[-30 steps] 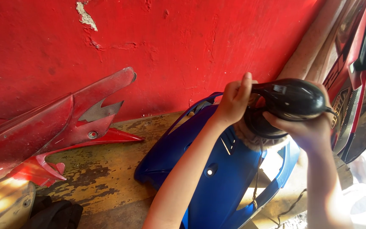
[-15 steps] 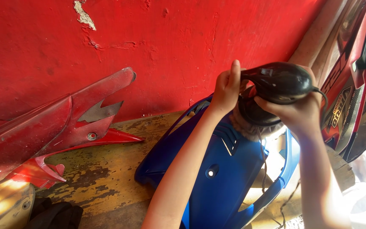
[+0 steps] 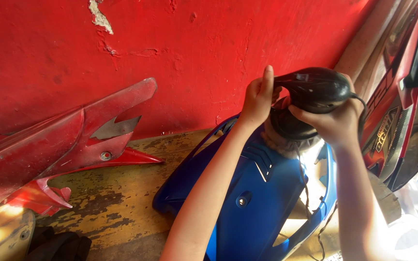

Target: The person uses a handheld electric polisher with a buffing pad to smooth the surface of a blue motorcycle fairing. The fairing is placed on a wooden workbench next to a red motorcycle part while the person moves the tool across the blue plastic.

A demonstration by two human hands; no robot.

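Raised slightly since the earlier frame, the black polisher (image 3: 310, 96) sat over the blue fairing panel's (image 3: 262, 203) upper edge; right hand (image 3: 335, 123) gripped its body, left hand (image 3: 257, 99) its front handle. Polishing seemed underway; pressing the pad down steadily was judged next.

A small pale rectangular label (image 3: 302, 77) sits on the black polisher's housing, between both hands' fingers (image 3: 266, 82). Just right of them, a white-and-yellow decal (image 3: 382, 129) runs along the red fairing panel.
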